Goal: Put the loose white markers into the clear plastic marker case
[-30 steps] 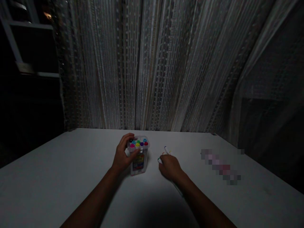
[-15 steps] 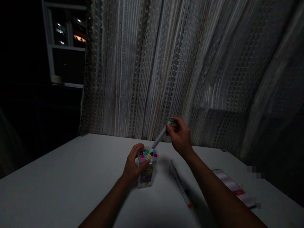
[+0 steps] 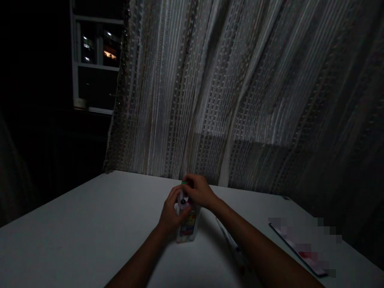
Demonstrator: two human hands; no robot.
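Observation:
A clear plastic marker case (image 3: pixel 188 227) with a coloured label stands upright on the white table. Around its left side and front my left hand (image 3: pixel 171 211) is closed, thumb across the front near the top. My right hand (image 3: pixel 199 190) pinches a green-ended marker (image 3: pixel 184 183) over the case's opening; the lower part of that marker seems to reach into the case, though fingers hide most of it. Of the other markers inside, only a dark end and a pink one show. More markers (image 3: pixel 229 240) lie on the table, partly behind my right forearm.
A flat pinkish item with a dark edge (image 3: pixel 295 248), partly pixelated, lies on the table (image 3: pixel 90 224) at the right. Behind the table's far edge hangs a patterned curtain (image 3: pixel 168 100). A window (image 3: pixel 97 68) is at the back left.
My right hand has moved left and down, bringing the green-ended marker from beside the case to its opening, now more upright. My left hand still holds the case. The view has shifted slightly.

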